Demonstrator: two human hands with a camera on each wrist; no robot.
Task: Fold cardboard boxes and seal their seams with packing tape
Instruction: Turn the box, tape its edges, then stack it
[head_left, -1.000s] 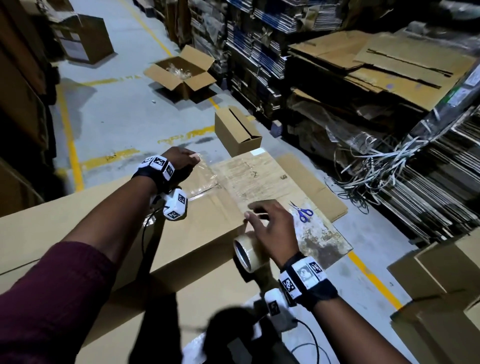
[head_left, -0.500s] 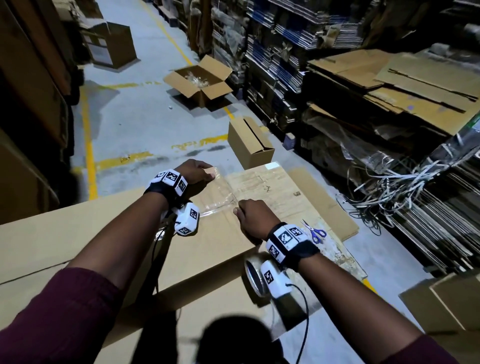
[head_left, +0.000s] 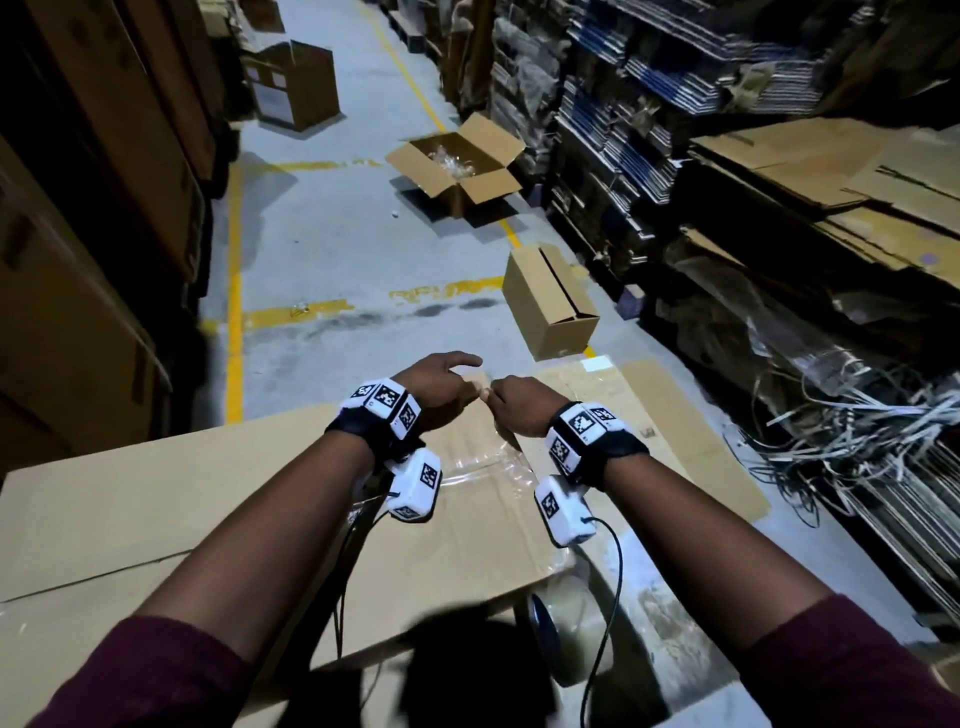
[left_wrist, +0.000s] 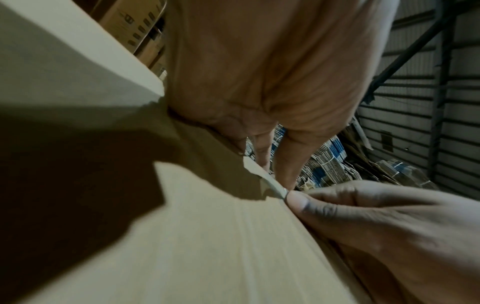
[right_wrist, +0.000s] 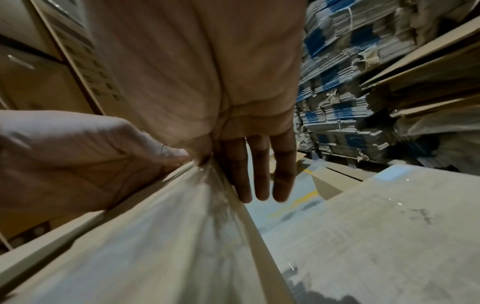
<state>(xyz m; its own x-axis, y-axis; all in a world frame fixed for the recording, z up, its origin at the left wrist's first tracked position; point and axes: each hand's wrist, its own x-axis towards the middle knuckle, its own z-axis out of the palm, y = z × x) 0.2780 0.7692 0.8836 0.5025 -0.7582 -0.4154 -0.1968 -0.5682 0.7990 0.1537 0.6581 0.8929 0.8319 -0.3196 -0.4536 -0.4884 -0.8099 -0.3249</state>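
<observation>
A large brown cardboard box (head_left: 156, 519) lies in front of me, with a strip of clear tape (head_left: 483, 467) running over its top to the far edge. Both hands meet at that edge. My right hand (head_left: 491, 397) pinches the tape end (left_wrist: 275, 185) between thumb and forefinger, and its other fingers (right_wrist: 259, 174) hang straight over the edge. My left hand (head_left: 467, 384) is beside it with relaxed fingers (left_wrist: 285, 164), its thumb (right_wrist: 176, 154) pressing at the tape. The tape roll (head_left: 566, 634) lies lower down, right of the box, untouched.
A small closed box (head_left: 550, 306) and an open box (head_left: 457, 166) stand on the floor ahead. Flat cardboard sheets (head_left: 675, 415) lie to the right, beside stacked cartons (head_left: 831, 182) and tangled straps (head_left: 857, 431). Tall cartons (head_left: 78, 312) line the left.
My right hand let go of the tape roll and moved up along the strip to the far edge, meeting the left hand. The roll now lies beside the box.
</observation>
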